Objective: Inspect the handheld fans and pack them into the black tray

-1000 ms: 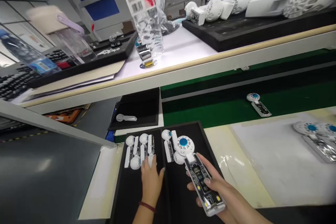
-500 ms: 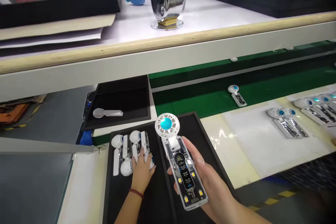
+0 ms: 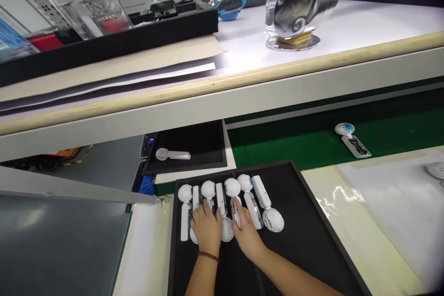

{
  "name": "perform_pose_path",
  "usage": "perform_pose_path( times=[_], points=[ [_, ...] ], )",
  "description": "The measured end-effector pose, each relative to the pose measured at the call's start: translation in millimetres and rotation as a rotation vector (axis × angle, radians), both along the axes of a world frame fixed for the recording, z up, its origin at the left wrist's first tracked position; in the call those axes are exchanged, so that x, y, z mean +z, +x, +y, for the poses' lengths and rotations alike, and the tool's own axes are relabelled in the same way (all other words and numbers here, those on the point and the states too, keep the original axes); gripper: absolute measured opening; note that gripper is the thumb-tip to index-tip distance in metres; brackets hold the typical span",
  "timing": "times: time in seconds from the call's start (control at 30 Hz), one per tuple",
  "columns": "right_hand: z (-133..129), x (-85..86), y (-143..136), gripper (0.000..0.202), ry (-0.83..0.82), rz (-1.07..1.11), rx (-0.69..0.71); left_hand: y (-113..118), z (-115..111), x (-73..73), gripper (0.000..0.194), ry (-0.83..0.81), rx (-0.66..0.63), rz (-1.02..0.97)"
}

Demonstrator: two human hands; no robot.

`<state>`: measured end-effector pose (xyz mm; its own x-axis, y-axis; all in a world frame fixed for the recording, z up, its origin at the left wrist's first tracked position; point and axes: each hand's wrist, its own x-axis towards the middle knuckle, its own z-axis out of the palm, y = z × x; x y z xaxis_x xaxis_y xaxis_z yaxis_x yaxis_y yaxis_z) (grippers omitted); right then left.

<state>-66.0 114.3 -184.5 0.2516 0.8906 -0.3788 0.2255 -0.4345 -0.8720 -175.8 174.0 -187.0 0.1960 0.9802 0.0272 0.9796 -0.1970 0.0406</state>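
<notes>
Several white handheld fans [image 3: 185,193] with round heads lie side by side in a black tray [image 3: 294,259], their heads at alternating ends. My left hand [image 3: 207,231], with a dark red band at the wrist, rests over the fans on the left, fingers apart, covering parts of them. My right hand [image 3: 248,236] has its thumb and fingers round the handle of a fan [image 3: 232,187] in the middle of the row. Right of it lie another fan [image 3: 245,182] with a clear handle side and one [image 3: 273,220] whose head points toward me.
A shelf edge [image 3: 215,101] crosses above the tray. On the shelf stand a shiny metal device [image 3: 298,14] and a black tray [image 3: 138,32]. Behind lies a tray [image 3: 194,134] with one fan [image 3: 173,154]; another fan [image 3: 353,140] lies on the green belt [image 3: 277,143].
The fan my right hand held up is down among the others, and that hand is now beside my left. More fans fill the row to the right. The view has turned left.
</notes>
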Motion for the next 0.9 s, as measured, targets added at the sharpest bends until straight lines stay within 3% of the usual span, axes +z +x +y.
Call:
perform_pose_path(
  times=[0.17,0.43,0.6,0.73,0.83,0.9],
  points=[
    [6.4,-28.5,-8.5,0.067,-0.019,-0.132,0.063,1.0,20.7,-10.1,0.033,-0.015,0.055,0.024],
    [15.3,-38.3,-8.8,0.068,-0.021,-0.235,0.155,-15.2,21.3,-14.6,0.034,-0.057,0.001,-0.050],
    [15.7,-29.3,-6.5,0.068,-0.092,-0.276,0.233,-23.8,16.7,-9.2,0.039,-0.066,-0.043,-0.054],
    [15.7,-13.3,-0.5,0.061,-0.132,-0.311,0.230,-45.3,-1.7,-6.4,0.043,-0.062,-0.180,-0.042],
    [16.3,-3.5,1.3,0.058,-0.124,-0.270,0.231,-52.3,-21.2,-17.5,0.064,-0.028,-0.334,-0.011],
    [16.2,2.0,3.4,0.057,-0.106,-0.249,0.236,-47.6,-32.0,-27.6,0.065,0.013,-0.393,0.021]
  ],
)
